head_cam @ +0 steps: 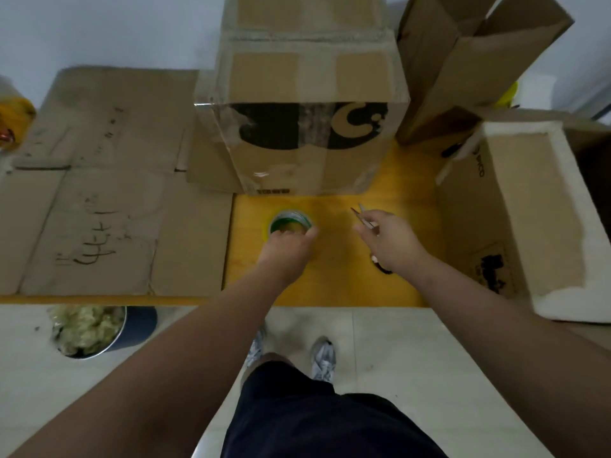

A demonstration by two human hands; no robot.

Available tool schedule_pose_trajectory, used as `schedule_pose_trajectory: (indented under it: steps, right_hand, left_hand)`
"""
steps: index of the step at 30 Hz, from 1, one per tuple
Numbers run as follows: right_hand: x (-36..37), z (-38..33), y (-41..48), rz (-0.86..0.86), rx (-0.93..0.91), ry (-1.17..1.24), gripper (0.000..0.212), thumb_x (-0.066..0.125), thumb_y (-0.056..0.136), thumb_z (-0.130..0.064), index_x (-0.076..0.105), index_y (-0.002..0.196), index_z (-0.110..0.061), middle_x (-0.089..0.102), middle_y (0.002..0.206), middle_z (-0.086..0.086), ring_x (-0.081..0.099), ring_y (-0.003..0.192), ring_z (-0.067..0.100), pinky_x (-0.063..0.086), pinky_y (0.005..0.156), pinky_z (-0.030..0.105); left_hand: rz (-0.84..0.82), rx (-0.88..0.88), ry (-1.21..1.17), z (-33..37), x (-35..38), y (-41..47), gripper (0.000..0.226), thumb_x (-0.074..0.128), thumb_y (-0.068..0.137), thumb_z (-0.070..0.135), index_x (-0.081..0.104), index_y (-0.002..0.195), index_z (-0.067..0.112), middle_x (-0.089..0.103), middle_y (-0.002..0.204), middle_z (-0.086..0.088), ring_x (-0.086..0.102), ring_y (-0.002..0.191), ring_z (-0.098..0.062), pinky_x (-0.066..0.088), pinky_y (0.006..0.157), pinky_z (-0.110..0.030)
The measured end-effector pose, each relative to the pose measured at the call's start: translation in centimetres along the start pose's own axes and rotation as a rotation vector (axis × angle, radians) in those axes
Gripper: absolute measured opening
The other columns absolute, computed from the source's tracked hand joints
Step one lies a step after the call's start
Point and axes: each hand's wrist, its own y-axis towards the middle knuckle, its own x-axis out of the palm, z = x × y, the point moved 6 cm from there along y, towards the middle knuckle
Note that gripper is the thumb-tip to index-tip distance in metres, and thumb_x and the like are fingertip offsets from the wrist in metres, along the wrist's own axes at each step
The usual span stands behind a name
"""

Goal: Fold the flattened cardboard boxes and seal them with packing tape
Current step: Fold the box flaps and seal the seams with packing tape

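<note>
A roll of packing tape (288, 219) with a green core lies flat on the yellow table (337, 279). My left hand (287, 242) is on its near edge, fingers curled around the rim. My right hand (390, 238) holds a pair of scissors (362, 214), blades pointing away and slightly apart, handles showing under the wrist. A folded, taped box (307, 127) with a black logo stands just behind the tape. Flattened cardboard (99, 193) with scribbles lies on the table's left half.
An opened box (463, 67) with raised flaps stands at the back right. A box lined with white foam (529, 209) lies on its side at the right. A bin (96, 332) of scraps stands on the floor under the table's left edge. My feet are near the table.
</note>
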Motion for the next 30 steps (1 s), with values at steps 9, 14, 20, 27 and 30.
schedule_pose_trajectory:
  steps: [9, 14, 20, 27, 30]
  right_hand:
    - [-2.6, -8.5, 2.3, 0.157, 0.343, 0.916, 0.065, 0.059, 0.094, -0.039, 0.031, 0.147, -0.013, 0.042, 0.143, 0.01, 0.05, 0.121, 0.03, 0.053, 0.092, 0.044]
    - [-1.8, -15.5, 5.3, 0.096, 0.541, 1.257, 0.094, 0.065, 0.079, -0.064, 0.023, 0.151, -0.021, 0.03, 0.152, 0.007, 0.036, 0.132, 0.042, 0.043, 0.096, 0.065]
    - [-0.8, -17.7, 7.9, 0.376, 0.63, 1.424, 0.124, 0.074, 0.072, -0.06, -0.011, 0.153, -0.021, 0.022, 0.154, 0.011, 0.033, 0.134, 0.043, 0.046, 0.097, 0.058]
    - [-2.1, -15.4, 7.7, 0.496, 0.447, 1.349, 0.08, 0.067, 0.088, -0.042, 0.021, 0.152, -0.029, 0.046, 0.138, 0.005, 0.051, 0.117, 0.036, 0.052, 0.088, 0.058]
    - [-2.4, -15.2, 6.6, 0.577, 0.337, 1.263, 0.058, 0.055, 0.096, -0.041, 0.029, 0.148, -0.033, 0.048, 0.121, 0.0, 0.053, 0.105, 0.03, 0.053, 0.083, 0.049]
  left_hand:
    - [0.556, 0.133, -0.148, -3.7, -12.6, -3.8, 0.033, 0.04, 0.095, 0.033, 0.065, 0.106, 0.014, 0.062, 0.103, -0.003, 0.058, 0.094, -0.024, 0.046, 0.081, -0.036]
    - [0.704, 0.077, -0.15, -10.0, -19.0, -5.4, 0.02, 0.052, 0.095, 0.023, 0.067, 0.105, 0.014, 0.062, 0.106, -0.001, 0.057, 0.096, -0.019, 0.042, 0.085, -0.03]
    - [0.656, 0.083, -0.146, -16.1, -21.6, -4.7, 0.024, 0.047, 0.096, 0.028, 0.064, 0.111, 0.019, 0.058, 0.115, 0.003, 0.052, 0.107, -0.013, 0.032, 0.093, -0.021]
    - [0.613, 0.061, -0.318, -20.2, -24.6, -0.6, 0.046, 0.039, 0.098, 0.046, 0.053, 0.132, 0.018, 0.035, 0.147, -0.01, 0.03, 0.137, -0.026, 0.023, 0.113, -0.039]
    - [0.467, -0.041, -0.425, -21.7, -25.4, 1.6, 0.048, 0.039, 0.099, 0.046, 0.035, 0.144, 0.029, 0.014, 0.158, -0.007, 0.013, 0.145, -0.026, 0.016, 0.117, -0.043]
